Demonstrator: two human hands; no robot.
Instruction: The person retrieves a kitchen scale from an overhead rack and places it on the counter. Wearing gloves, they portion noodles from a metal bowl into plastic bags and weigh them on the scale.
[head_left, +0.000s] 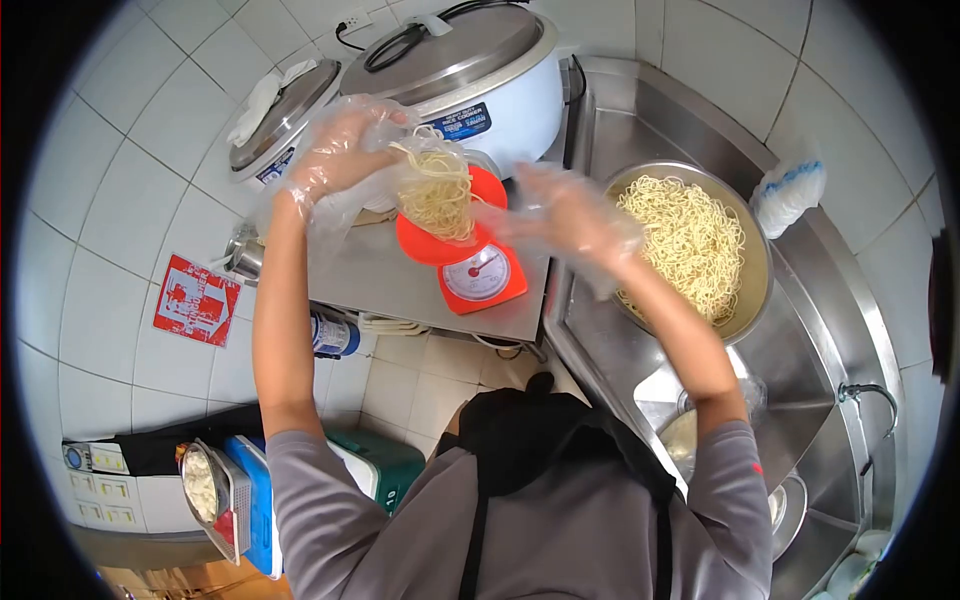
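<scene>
- Noodles (441, 205) are in a clear bag (426, 178), on the scale's (480, 278) red pan (420, 244).
- Left hand (343, 150): half curled, holding the bag's edge. Right hand (575, 208): too blurred to tell how open, or gripping what.
- I'd keep the bag slack so my pull doesn't skew the reading.
- Noodle clump runs lengthwise away from me, far end leaning left.

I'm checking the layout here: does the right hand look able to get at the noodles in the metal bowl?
Probably yes: the right hand appears close to the metal bowl, which has no lid over the noodles.
</scene>
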